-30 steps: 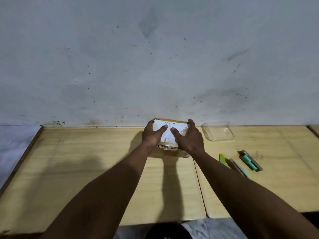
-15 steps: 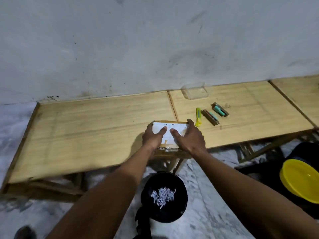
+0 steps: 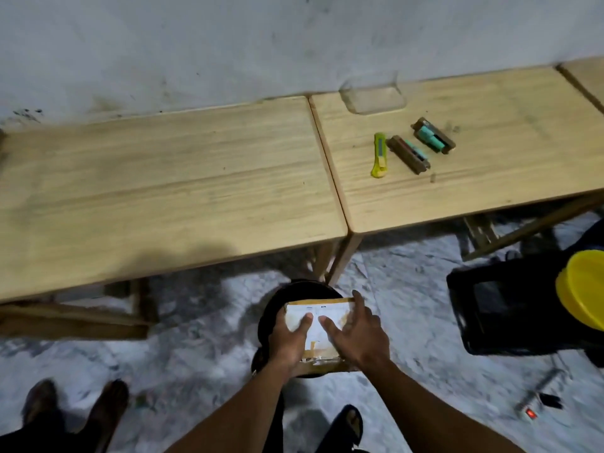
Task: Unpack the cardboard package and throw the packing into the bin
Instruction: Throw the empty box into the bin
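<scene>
A small cardboard package [image 3: 322, 317] with a white label on top is held directly over a round black bin [image 3: 277, 305] on the floor. My left hand [image 3: 289, 341] grips its left side with the thumb on the label. My right hand [image 3: 358, 335] holds its right side, fingers spread across the top and far edge. The package hides most of the bin's opening and whatever is inside it.
Two light wooden tables [image 3: 163, 191] stand against the wall. On the right one lie a yellow box cutter [image 3: 379, 155], two brown holders with teal cells [image 3: 420, 148] and a clear tray [image 3: 372, 98]. A black crate [image 3: 503, 308] and yellow lid [image 3: 585, 289] sit on the floor at right. Feet [image 3: 75, 410] show lower left.
Both hands have carried the package off the table edge, back and down, until it hangs over the black bin. The view has tilted down toward the floor.
</scene>
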The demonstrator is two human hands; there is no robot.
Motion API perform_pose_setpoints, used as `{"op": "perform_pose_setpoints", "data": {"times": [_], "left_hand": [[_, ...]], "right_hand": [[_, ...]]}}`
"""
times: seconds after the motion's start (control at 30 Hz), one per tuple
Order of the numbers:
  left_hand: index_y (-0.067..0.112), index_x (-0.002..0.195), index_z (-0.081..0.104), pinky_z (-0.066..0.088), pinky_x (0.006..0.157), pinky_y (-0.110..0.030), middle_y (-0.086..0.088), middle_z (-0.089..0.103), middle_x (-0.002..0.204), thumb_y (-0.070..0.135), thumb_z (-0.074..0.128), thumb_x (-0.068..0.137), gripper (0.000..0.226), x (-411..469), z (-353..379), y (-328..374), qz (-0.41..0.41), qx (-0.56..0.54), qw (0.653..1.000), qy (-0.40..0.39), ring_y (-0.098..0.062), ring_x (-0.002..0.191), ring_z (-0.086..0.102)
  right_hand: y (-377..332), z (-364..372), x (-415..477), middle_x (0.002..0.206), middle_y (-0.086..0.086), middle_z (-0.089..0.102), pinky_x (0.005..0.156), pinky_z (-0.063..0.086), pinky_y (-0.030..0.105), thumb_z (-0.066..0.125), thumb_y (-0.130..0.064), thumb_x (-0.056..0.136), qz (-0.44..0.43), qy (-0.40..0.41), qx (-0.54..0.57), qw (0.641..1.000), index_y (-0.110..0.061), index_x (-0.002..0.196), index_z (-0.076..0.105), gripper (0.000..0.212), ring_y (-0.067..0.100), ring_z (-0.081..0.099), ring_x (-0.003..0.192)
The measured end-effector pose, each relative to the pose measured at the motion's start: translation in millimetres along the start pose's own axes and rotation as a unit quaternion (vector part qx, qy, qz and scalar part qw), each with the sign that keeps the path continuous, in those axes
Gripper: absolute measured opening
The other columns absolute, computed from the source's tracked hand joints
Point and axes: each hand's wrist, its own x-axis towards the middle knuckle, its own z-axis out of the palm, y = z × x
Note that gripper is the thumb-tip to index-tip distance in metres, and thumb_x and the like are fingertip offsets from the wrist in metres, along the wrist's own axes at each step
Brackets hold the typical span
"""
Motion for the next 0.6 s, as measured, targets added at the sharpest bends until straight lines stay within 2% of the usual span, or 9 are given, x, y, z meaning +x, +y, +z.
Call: {"op": "perform_pose_setpoints", "data": {"times": [0.13,0.27,0.4,0.47,0.6], "left_hand": [[0.029,0.148,0.031,0.044,0.103,-0.040,-0.005,0.048,0.144,0.056,0.064,0.084,0.077,56,17,-40,-0.025,0.029,0.999,-0.002,-0.027,0.124,0.052],[0.027,0.150,0.030,0.041,0.107,-0.040,-0.004,0.042,0.150,0.052,0.065,0.086,0.077,107,30,-55,-0.037,0.033,0.999,-0.013,-0.026,0.130,0.047],[0.028,0.152,0.025,0.041,0.108,-0.042,-0.001,0.040,0.150,0.055,0.069,0.079,0.089,155,29,-63,-0.063,0.061,0.994,-0.066,-0.027,0.132,0.045],[0.031,0.151,0.026,0.042,0.106,-0.044,-0.002,0.043,0.149,0.058,0.072,0.071,0.096,171,22,-66,-0.101,0.084,0.988,-0.082,-0.029,0.130,0.046],[0.027,0.150,0.031,0.043,0.105,-0.042,-0.007,0.047,0.146,0.045,0.067,0.086,0.075,164,2,-35,-0.120,0.100,0.982,-0.107,-0.030,0.126,0.049]], "right_hand": [[24,56,42,0.146,0.006,0.043,0.098,0.045,0.046,0.056,-0.080,0.069,0.033,-0.027,0.033,0.999,-0.030,0.148,0.018,0.100,0.033,0.045,0.129],[40,98,91,0.148,0.007,0.041,0.102,0.045,0.047,0.052,-0.083,0.066,0.033,-0.065,0.031,0.997,-0.032,0.150,0.016,0.105,0.033,0.043,0.131],[46,112,125,0.149,0.008,0.045,0.106,0.042,0.045,0.059,-0.078,0.068,0.043,-0.091,0.081,0.992,-0.029,0.152,0.020,0.105,0.032,0.045,0.133],[48,106,130,0.148,0.008,0.044,0.100,0.046,0.041,0.061,-0.077,0.065,0.054,-0.098,0.090,0.990,-0.029,0.152,0.021,0.107,0.033,0.051,0.128],[44,85,124,0.149,0.007,0.042,0.087,0.051,0.039,0.062,-0.058,0.080,0.013,-0.118,0.032,0.992,-0.030,0.152,0.022,0.087,0.034,0.057,0.117]]}}
